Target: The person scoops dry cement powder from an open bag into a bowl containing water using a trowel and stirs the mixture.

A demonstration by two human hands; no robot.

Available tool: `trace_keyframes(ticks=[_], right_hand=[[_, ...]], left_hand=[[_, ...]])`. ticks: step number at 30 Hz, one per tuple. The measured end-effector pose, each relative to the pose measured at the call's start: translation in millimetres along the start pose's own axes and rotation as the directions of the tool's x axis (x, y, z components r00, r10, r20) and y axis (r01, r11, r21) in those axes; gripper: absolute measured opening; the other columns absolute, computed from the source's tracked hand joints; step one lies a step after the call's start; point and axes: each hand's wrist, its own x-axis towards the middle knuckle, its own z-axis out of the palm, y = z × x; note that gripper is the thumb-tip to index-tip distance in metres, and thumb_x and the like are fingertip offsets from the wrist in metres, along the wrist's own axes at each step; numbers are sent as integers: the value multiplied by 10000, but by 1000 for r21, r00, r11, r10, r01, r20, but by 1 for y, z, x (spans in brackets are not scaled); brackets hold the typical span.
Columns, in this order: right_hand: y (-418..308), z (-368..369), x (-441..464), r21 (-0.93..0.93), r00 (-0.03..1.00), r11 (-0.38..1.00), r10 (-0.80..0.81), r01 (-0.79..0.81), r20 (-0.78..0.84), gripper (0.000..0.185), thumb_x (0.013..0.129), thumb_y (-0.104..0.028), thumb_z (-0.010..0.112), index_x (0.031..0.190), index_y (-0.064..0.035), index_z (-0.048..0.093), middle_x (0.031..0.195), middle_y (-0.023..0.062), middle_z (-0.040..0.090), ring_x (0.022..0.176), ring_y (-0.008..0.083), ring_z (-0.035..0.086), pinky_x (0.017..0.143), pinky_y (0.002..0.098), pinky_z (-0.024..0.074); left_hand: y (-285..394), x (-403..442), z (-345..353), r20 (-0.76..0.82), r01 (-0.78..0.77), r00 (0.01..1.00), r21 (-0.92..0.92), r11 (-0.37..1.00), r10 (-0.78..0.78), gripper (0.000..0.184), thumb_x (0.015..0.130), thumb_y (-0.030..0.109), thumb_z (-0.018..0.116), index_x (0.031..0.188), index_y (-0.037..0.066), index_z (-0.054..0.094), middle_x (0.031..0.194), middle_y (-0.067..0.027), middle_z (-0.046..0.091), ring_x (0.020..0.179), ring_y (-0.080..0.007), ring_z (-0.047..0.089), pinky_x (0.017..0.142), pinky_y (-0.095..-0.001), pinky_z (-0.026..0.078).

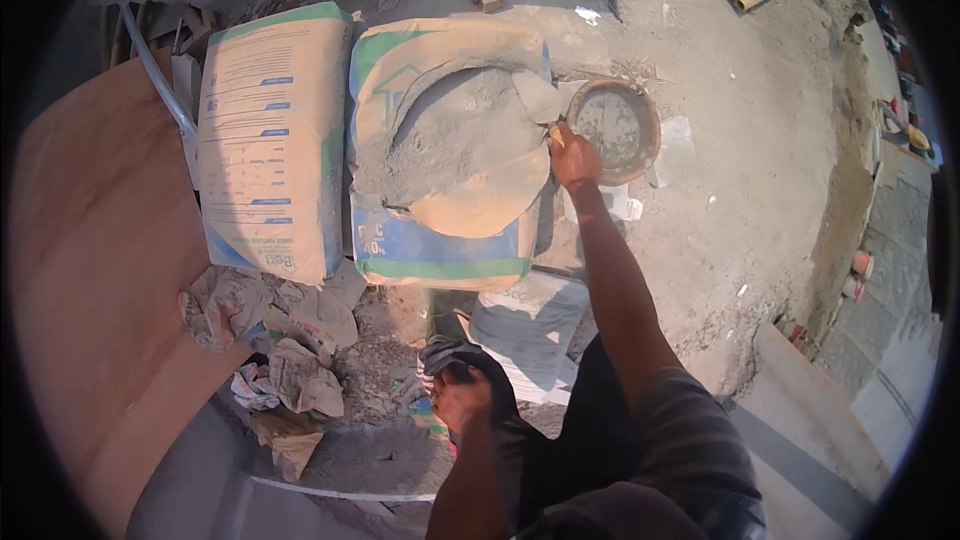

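Opened bag: the bag [445, 252] lies flat on the ground, its top paper cut and folded back; that opening looks done.
Closed bag: the neighbouring bag [265, 155], just beside it, appears unopened, so its contents look untouched.
Grey powder: a broad heap [460, 130] lies exposed within the torn paper; judging by its spread, plenty is left.
Round pan: just right of the opened bag, the pan [653, 130] shows mottled grey on its bottom and no heap; filling looks barely begun, if at all.
Trowel: its pale blade [537, 95] lies over the powder's right edge, between heap and pan.
Right hand: the hand [575, 158] has its fingers wrapped round the trowel's handle.
Left hand: the hand [463, 400] is by the knee, fingers curled near something dark; whether they grasp it, I cannot tell.
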Motion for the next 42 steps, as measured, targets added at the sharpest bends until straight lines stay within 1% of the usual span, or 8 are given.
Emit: trace_keyframes(ticks=[4, 9, 13, 20, 30, 33, 36, 42], right_hand=[[-9, 43, 9, 186, 997, 980, -63, 71, -49, 426, 938, -313, 696, 1325, -140, 650, 1026, 211, 723, 952, 426, 694, 820, 489, 559], [-35, 22, -15, 53, 918, 979, -201, 194, 343, 394, 950, -311, 687, 1303, -136, 683, 1157, 165, 730, 1090, 374, 684, 909, 451, 541], [-36, 48, 1, 291, 979, 938, -204, 190, 19, 395, 935, -363, 684, 1298, -208, 681, 1104, 156, 732, 1048, 381, 684, 858, 478, 549], [-58, 57, 15, 221, 826, 862, -502, 455, 257, 352, 932, -361, 661, 1251, -215, 686, 1046, 152, 742, 994, 376, 695, 838, 479, 547], [-55, 63, -1, 506, 741, 839, -467, 200, 482, 367, 896, -322, 700, 1236, -185, 723, 1047, 179, 746, 982, 365, 714, 878, 414, 551], [-44, 73, -11, 581, 734, 813, -384, -18, 560, 421, 925, -245, 747, 1295, -52, 695, 1120, 113, 769, 1039, 187, 698, 935, 313, 521], [-35, 62, -26, 675, 781, 736, -395, -45, 483, 402, 936, -225, 753, 1296, -53, 701, 1079, 64, 761, 924, 121, 671, 836, 280, 537], [8, -31, -79, 739, 803, 540, -179, -402, 568, 418, 960, -186, 741, 1357, -78, 667, 1031, 12, 740, 791, 59, 610, 690, 240, 507]], left_hand=[[-12, 4, 12, -47, -25, 999, -19, 1000, 25, 644, 876, 531, 594, 1365, 112, 576, 1398, -128, 579, 1247, -367, 595, 1055, -494, 440], [-10, 5, 0, 15, -7, 1000, -40, 999, 8, 657, 879, 532, 588, 1384, 113, 560, 1414, -126, 567, 1280, -350, 571, 1070, -489, 428], [-14, 8, 9, 43, 6, 999, -67, 998, -3, 668, 865, 514, 602, 1382, 94, 556, 1426, -112, 553, 1332, -328, 518, 1070, -504, 428], [-16, 6, 9, 45, 9, 999, -70, 997, -6, 673, 865, 510, 606, 1400, 106, 546, 1437, -110, 549, 1330, -328, 519, 1077, -502, 420], [-9, 3, 8, 39, 10, 999, -29, 1000, -9, 649, 872, 514, 605, 1372, 103, 555, 1431, -123, 550, 1328, -330, 519, 1064, -494, 427], [-5, 3, 5, 32, 15, 999, -9, 1000, -15, 642, 870, 511, 608, 1364, 105, 560, 1431, -125, 553, 1318, -336, 534, 1058, -496, 434], [0, 1, 1, 22, 17, 1000, 9, 1000, -18, 645, 868, 507, 614, 1374, 110, 559, 1425, -132, 563, 1288, -349, 564, 1052, -501, 439], [9, -3, -4, -8, -11, 1000, 31, 999, 11, 606, 893, 496, 606, 1377, 132, 573, 1409, -160, 579, 1246, -382, 600, 1044, -508, 452]])
